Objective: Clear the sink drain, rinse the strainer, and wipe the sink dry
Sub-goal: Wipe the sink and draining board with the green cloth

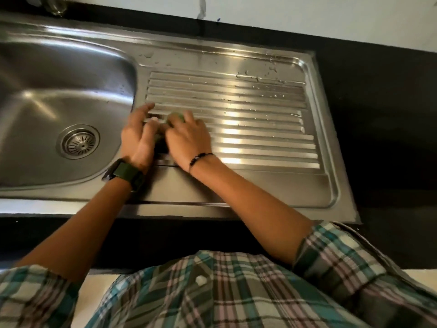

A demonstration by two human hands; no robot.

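A stainless steel sink [71,74] has its basin at the left, with the round metal strainer [78,141] seated in the drain. A ribbed draining board [248,119] lies to the right, wet with scattered drops at its far side. Both hands meet at the board's left end. My right hand [188,138] presses on a small green cloth or sponge [176,117], mostly hidden under the fingers. My left hand [138,138], with a green watch on its wrist, touches the same green thing with fingers spread.
A black countertop [378,114] surrounds the sink on the right and front. A pale wall [307,13] runs behind it. Part of a clear object [55,5] stands at the far left corner.
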